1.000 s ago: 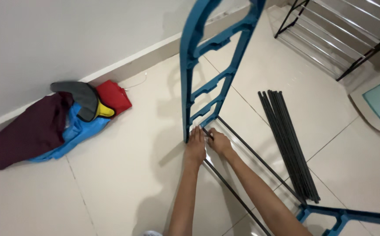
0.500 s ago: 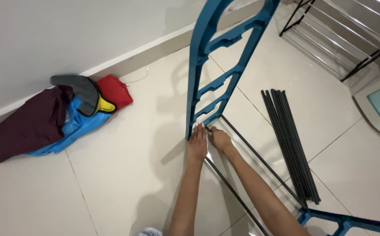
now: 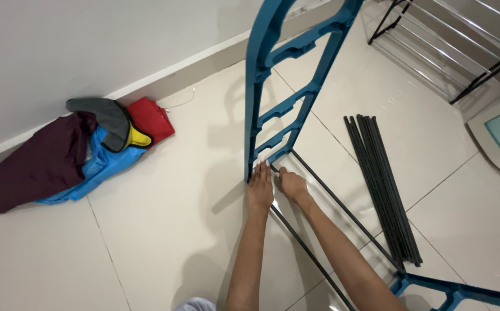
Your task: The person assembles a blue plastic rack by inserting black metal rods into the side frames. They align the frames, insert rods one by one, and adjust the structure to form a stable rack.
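A tall blue plastic rack side frame [image 3: 287, 92] stands upright on the tiled floor. Two thin black rods [image 3: 342, 210] run from its foot towards a second blue frame [image 3: 463, 294] lying at the lower right. My left hand [image 3: 260, 187] presses flat at the foot of the upright frame, fingers against its base. Beside it, my right hand [image 3: 290, 183] is closed around the end of a black rod where it meets the frame.
A bundle of several loose black rods [image 3: 382, 190] lies on the floor to the right. A heap of clothes [image 3: 83, 152] in maroon, blue, grey and red sits against the white wall. A metal wire rack [image 3: 451, 40] stands at the upper right.
Both hands stay at the foot of the blue frame. The view has shifted slightly, and nothing else has visibly moved.
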